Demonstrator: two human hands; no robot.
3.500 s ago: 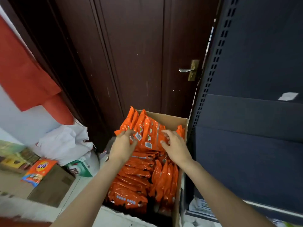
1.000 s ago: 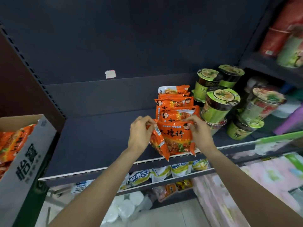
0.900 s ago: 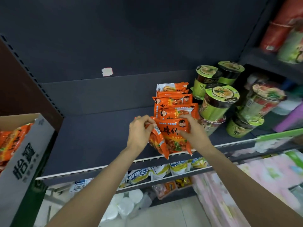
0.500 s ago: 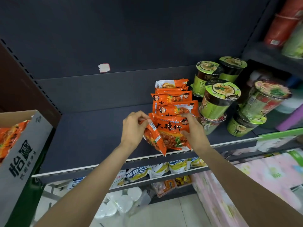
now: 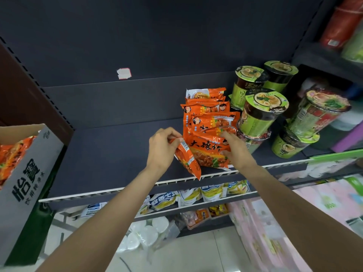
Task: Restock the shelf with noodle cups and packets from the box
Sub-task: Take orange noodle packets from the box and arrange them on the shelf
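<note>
A row of orange noodle packets (image 5: 206, 116) stands on the dark shelf (image 5: 110, 152), right of its middle. My left hand (image 5: 162, 148) pinches the top corner of one orange packet (image 5: 187, 159) that hangs tilted over the shelf's front lip. My right hand (image 5: 234, 149) grips the front packet (image 5: 208, 152) of the row by its right edge, fingers curled on it. Green noodle cups (image 5: 259, 112) stand stacked just right of the packets. The open box (image 5: 25, 173) with more orange packets (image 5: 11, 152) is at the far left.
Red-and-green cups (image 5: 318, 114) fill the shelf's right end. Below it a lower shelf holds yellow and white pouches (image 5: 196, 195). White rolls (image 5: 141, 232) lie on the floor beneath, and pink packs (image 5: 294, 222) stand lower right. The shelf's left half is bare.
Since the first frame both hands have carried packets from the box to the shelf. In the last second they have pushed the front packet back against the row, slightly upward in view.
</note>
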